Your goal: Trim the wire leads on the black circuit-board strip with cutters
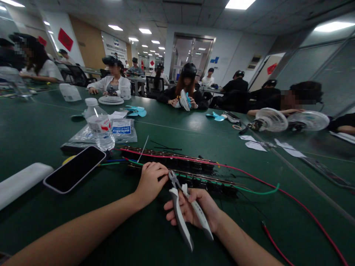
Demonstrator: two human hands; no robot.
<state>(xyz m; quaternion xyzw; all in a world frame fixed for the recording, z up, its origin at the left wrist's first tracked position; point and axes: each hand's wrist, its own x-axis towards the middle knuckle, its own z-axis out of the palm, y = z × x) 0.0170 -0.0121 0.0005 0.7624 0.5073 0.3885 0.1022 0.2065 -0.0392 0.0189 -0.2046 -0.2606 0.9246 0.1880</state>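
Observation:
My right hand (205, 208) holds a pair of pliers (177, 197) with grey-and-white handles spread apart, the metal jaws pointing away from me. My left hand (152, 183) lies at the near black wire-bundled strip (194, 177), its fingers bent together beside the plier jaws; what they pinch is hidden. A second black strip (177, 159) runs just behind, a red wire (235, 169) along it. A green wire (263, 193) extends from the near strip's right end. One pale cable tie (143, 147) sticks up left of my left hand.
A phone (74, 170), a white elongated object (24, 181) and a water bottle (98, 125) stand at left, by plastic bags (127, 133). A loose red wire (274, 242) lies at right. Across the green table (180, 129), several people handle fan parts (270, 119).

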